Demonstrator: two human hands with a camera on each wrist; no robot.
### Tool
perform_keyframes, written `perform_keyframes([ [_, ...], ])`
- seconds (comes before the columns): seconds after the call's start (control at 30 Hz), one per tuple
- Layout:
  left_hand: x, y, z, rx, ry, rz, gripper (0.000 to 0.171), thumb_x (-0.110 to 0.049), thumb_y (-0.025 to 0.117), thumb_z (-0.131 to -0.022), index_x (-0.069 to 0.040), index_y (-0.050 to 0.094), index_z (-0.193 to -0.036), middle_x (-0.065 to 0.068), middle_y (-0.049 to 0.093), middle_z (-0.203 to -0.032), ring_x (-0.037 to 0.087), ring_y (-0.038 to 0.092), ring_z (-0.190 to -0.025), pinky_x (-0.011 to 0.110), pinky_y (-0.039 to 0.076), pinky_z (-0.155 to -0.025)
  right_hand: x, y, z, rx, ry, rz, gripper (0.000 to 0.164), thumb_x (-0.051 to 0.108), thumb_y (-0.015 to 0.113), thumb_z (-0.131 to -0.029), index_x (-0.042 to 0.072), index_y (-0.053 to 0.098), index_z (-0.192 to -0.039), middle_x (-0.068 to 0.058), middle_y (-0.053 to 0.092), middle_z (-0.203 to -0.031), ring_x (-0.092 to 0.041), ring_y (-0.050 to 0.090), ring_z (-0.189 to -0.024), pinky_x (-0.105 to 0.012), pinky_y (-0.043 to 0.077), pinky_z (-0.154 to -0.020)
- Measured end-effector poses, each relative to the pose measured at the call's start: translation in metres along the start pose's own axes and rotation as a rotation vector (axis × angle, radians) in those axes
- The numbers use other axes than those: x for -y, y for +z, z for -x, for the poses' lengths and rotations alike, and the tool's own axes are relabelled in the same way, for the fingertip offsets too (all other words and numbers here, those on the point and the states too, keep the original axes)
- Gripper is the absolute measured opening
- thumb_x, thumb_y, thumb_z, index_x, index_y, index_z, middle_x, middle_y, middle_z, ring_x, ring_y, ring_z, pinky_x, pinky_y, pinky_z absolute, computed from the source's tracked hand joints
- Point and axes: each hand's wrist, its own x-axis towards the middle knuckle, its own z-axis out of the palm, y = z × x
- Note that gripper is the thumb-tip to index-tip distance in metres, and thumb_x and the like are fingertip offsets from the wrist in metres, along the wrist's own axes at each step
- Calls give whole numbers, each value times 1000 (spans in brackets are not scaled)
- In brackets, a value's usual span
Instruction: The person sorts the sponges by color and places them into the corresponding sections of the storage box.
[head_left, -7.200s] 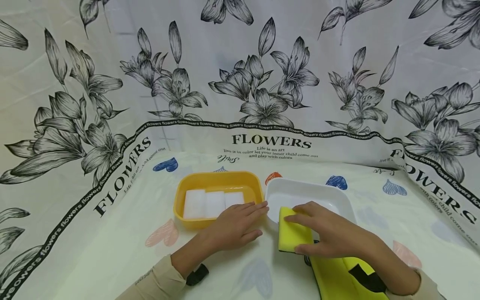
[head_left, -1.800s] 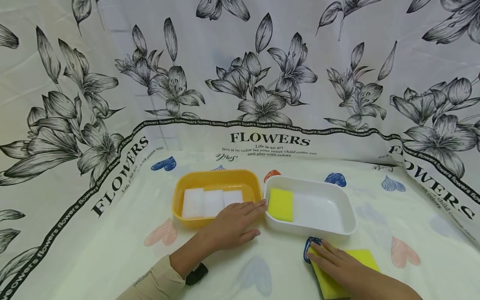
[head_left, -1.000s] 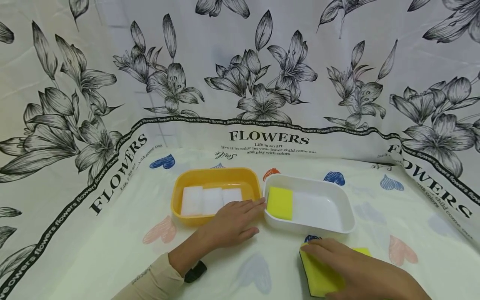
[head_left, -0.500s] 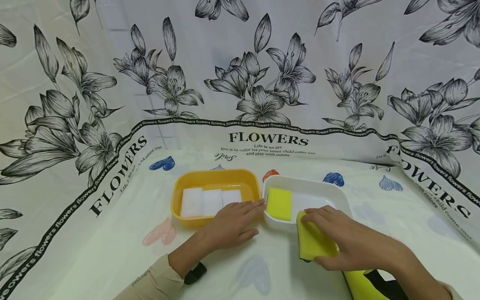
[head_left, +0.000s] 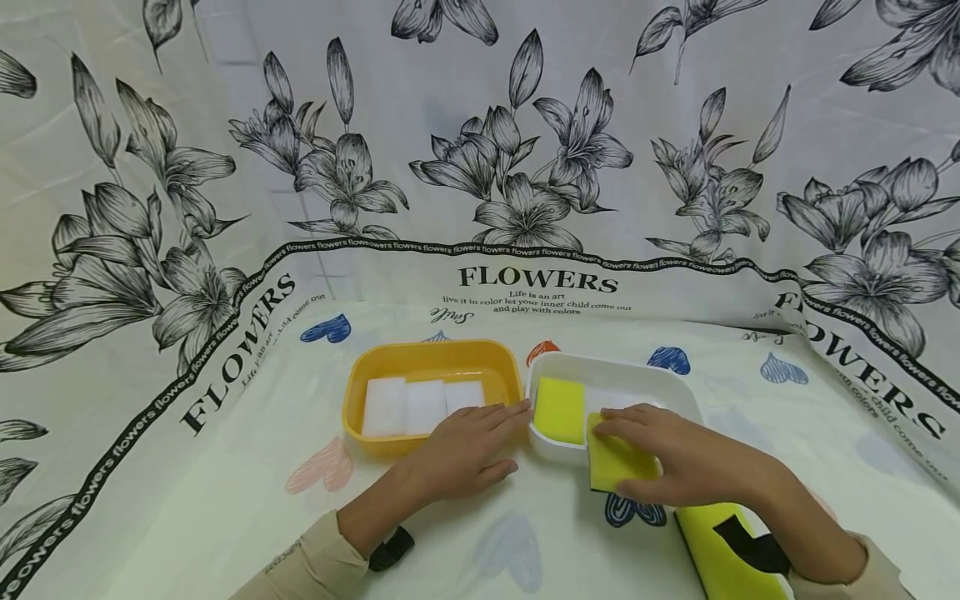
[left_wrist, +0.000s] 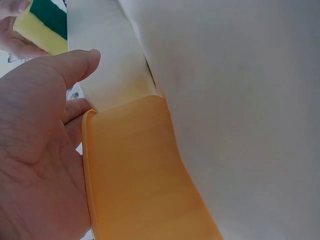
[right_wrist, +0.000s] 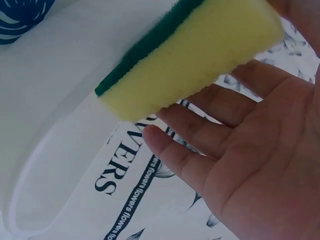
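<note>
My right hand (head_left: 693, 458) pinches a yellow sponge (head_left: 611, 458) between thumb and fingers over the front rim of the white tray (head_left: 637, 383). The right wrist view shows the green scouring layer on this sponge (right_wrist: 200, 60). Another yellow sponge (head_left: 560, 408) lies flat at the tray's left end. My left hand (head_left: 465, 450) rests at the front right of the orange tray (head_left: 450, 360), fingers extended toward where the two trays meet. Inside that orange tray lie white foam blocks (head_left: 386, 406) in a row, the rightmost partly hidden behind the hand.
More yellow sponge (head_left: 712, 542) lies on the table below my right forearm, partly covered by it and by a black strap (head_left: 750, 546). A pale cloth with printed hearts (head_left: 322, 467) covers the table. Flower-printed curtain (head_left: 525, 167) rises behind and at both sides.
One sponge went into the white tray's left end earlier. My right hand then picked up another from the table and brought it forward to the tray's front rim. The left hand stays put.
</note>
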Motion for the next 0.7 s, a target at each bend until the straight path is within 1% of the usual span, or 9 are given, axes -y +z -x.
perform_keyframes([
  [0.17,0,0,0,-4,2,-9,70,-39,61,-100,-12,33,-158,-1,32,-161,25,42,-139,43,38,-110,-5,-2,-1,33,11,-35,62,51,64,-95,14,57,-143,-10,50,-148,-36,50,-132,-54,49,-98],
  [0.5,1,-1,-1,10,-7,2,71,-39,62,-99,-13,32,-158,-2,30,-162,23,41,-140,42,37,-111,-17,-1,0,17,-18,-29,60,48,57,-100,6,55,-144,-11,55,-144,-35,53,-129,-55,46,-100],
  [0.7,-1,-1,0,12,-7,-8,71,-38,63,-99,-14,32,-158,-2,31,-162,22,41,-140,42,37,-111,-24,-1,-2,52,5,-78,56,44,54,-102,7,55,-144,-7,57,-142,-31,55,-127,-52,48,-99],
])
